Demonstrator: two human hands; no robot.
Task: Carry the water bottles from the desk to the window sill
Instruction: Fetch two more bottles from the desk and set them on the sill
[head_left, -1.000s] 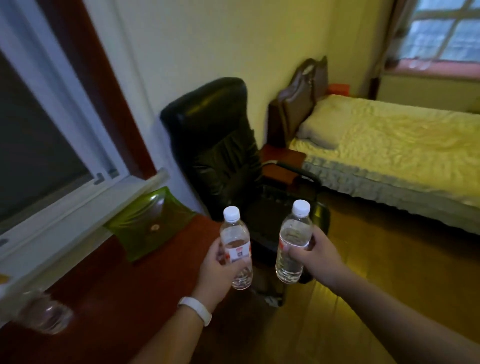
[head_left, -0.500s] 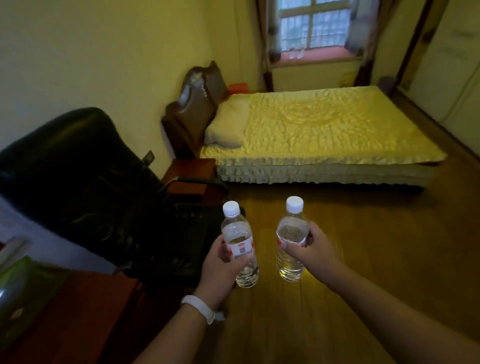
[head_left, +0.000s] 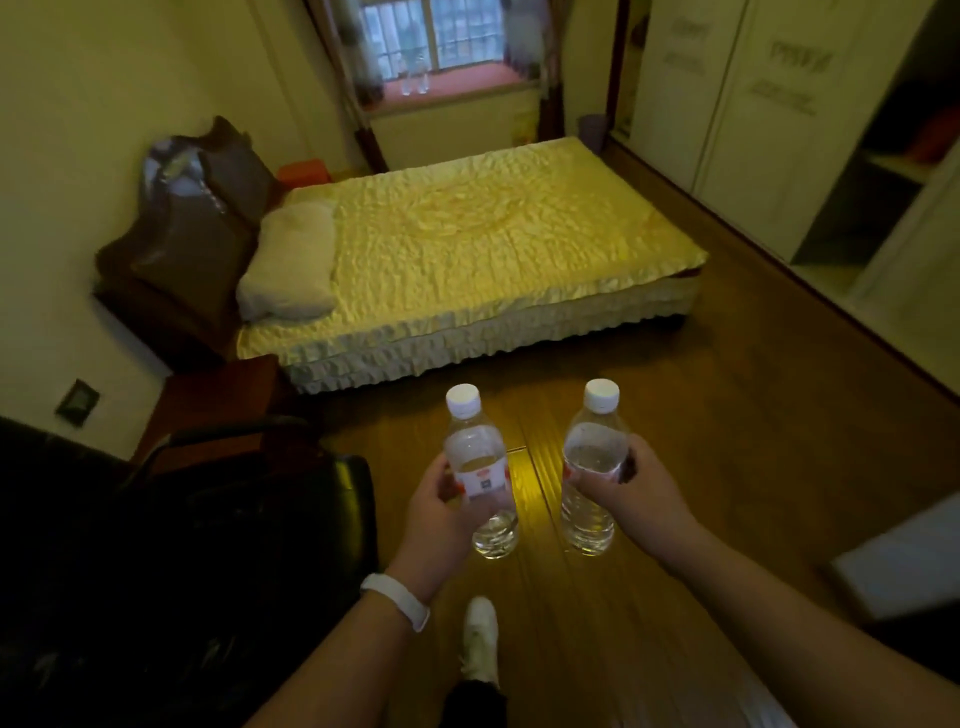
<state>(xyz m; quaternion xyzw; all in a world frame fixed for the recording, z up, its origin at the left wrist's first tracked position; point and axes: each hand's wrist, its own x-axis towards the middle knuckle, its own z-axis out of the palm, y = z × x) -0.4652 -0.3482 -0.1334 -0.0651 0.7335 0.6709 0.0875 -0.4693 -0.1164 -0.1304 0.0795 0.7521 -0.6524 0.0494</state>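
Note:
My left hand (head_left: 444, 512) grips a clear water bottle (head_left: 475, 462) with a white cap and a red-and-white label, held upright over the wooden floor. My right hand (head_left: 631, 499) grips a second clear water bottle (head_left: 592, 467), also upright, a short gap to the right of the first. Far across the room, the reddish window sill (head_left: 457, 91) sits below a barred window. Two more clear bottles (head_left: 414, 78) stand on its left part. The desk is out of view.
A bed with a yellow cover (head_left: 467, 249) lies between me and the sill, with wooden floor (head_left: 753, 415) along its right side. A black office chair (head_left: 208, 545) stands at my left. White wardrobe doors (head_left: 753, 104) line the right wall. My white shoe (head_left: 480, 639) shows below.
The view has swung right, away from the desk and the near window, to face the bed and the far sill. Both hands keep their bottles upright in front of me.

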